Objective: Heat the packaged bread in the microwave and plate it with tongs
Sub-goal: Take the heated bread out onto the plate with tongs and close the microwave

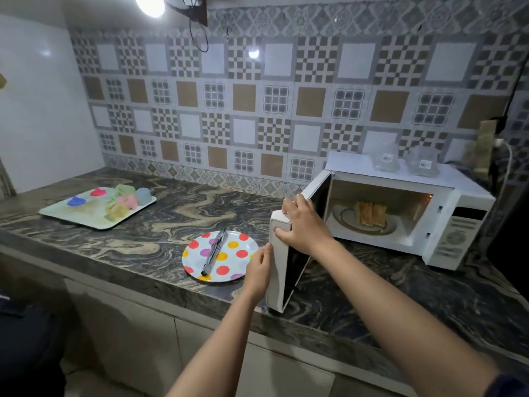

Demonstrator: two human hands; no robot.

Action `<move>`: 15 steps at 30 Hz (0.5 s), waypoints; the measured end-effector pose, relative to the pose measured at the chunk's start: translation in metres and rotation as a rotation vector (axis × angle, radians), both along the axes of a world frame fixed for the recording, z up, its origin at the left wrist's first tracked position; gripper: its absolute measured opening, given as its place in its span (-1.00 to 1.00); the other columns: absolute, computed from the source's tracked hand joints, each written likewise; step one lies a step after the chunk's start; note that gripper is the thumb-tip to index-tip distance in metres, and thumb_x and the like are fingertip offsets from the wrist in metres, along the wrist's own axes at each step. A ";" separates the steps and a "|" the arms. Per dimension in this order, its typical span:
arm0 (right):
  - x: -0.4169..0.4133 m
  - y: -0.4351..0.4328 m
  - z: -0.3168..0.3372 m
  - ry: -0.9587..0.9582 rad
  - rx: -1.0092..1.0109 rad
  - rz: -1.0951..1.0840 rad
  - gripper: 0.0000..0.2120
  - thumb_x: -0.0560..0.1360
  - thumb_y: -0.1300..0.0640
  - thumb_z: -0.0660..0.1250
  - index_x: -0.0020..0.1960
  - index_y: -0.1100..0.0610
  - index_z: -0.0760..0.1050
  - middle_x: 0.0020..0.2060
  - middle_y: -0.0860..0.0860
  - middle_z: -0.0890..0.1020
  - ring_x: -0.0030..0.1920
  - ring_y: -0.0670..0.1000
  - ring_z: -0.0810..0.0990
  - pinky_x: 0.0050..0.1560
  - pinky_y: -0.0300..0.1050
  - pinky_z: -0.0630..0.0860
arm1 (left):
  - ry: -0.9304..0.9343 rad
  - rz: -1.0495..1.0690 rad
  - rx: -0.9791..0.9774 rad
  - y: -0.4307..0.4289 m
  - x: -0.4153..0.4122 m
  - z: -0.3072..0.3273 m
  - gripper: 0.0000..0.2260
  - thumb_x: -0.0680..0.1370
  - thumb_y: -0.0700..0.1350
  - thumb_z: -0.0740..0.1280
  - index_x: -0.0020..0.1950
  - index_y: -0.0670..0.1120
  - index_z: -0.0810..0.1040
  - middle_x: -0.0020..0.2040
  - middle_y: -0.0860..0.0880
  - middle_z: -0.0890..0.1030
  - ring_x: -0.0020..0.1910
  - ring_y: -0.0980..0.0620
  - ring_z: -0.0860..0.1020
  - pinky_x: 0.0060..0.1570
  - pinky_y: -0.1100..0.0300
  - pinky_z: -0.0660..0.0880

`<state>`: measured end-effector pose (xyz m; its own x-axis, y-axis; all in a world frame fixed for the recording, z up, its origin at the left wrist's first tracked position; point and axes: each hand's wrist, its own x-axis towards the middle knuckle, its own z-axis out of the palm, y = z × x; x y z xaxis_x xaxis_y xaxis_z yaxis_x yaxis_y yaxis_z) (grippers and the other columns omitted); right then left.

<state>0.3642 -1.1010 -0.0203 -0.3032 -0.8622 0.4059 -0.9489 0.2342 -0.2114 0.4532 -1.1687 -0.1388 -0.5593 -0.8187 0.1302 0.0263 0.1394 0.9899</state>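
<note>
A patterned tile wall backs a dark marbled counter [160,245] where a white microwave [446,224] stands at the right with its door [279,267] swung wide open. Inside, the bread [370,214] sits upright on the round turntable plate [346,219], lit by the oven's glow. The right hand [305,224] grips the door's top outer corner, fingers [289,206] curled over its edge and thumb against the face. The left hand [259,270] rests its thumb and fingertips on the door's outer edge lower down, fingers loosely pressed together. Just left of the door, a polka-dot plate [229,265] carries the tongs [214,250], lying closed across it. Farther left, a pale tray [86,216] holds several pastel cups and 2 coloured lids. 2 clear containers [406,161] stand on the microwave's top.
</note>
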 end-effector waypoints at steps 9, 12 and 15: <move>0.015 -0.022 0.030 -0.041 0.260 -0.203 -0.62 0.32 0.02 0.40 0.03 0.12 0.35 -0.05 -0.01 0.30 0.06 0.04 0.31 -0.07 -0.09 0.31 | -0.120 -0.420 0.024 -0.063 0.001 -0.031 -0.38 0.34 0.48 0.19 -0.16 -0.10 0.55 -0.19 -0.01 0.56 -0.15 0.04 0.49 -0.09 0.04 0.37; 0.029 -0.033 0.042 -0.015 0.380 -0.293 -0.67 0.35 0.06 0.38 0.04 0.12 0.35 -0.02 0.01 0.31 0.06 0.04 0.33 -0.06 -0.08 0.37 | -0.247 -0.567 -0.023 -0.082 0.006 -0.025 -0.51 0.38 0.39 0.28 -0.08 -0.02 0.61 -0.02 -0.07 0.65 0.04 -0.06 0.59 0.11 0.00 0.47; 0.042 -0.049 0.051 0.034 0.562 -0.391 -0.68 0.39 0.19 0.33 0.13 0.14 0.40 0.11 0.09 0.34 0.16 0.10 0.37 0.06 0.00 0.48 | -0.311 -0.563 -0.260 -0.104 0.021 -0.011 -0.71 0.51 0.14 0.24 -0.13 -0.04 0.62 -0.15 -0.01 0.64 -0.13 0.06 0.56 -0.04 0.08 0.47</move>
<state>0.4063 -1.1505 0.0303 -0.6303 -0.7743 -0.0562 -0.7761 0.6266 0.0709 0.4745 -1.2726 -0.1500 -0.9331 -0.3563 0.0481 -0.1146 0.4217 0.8994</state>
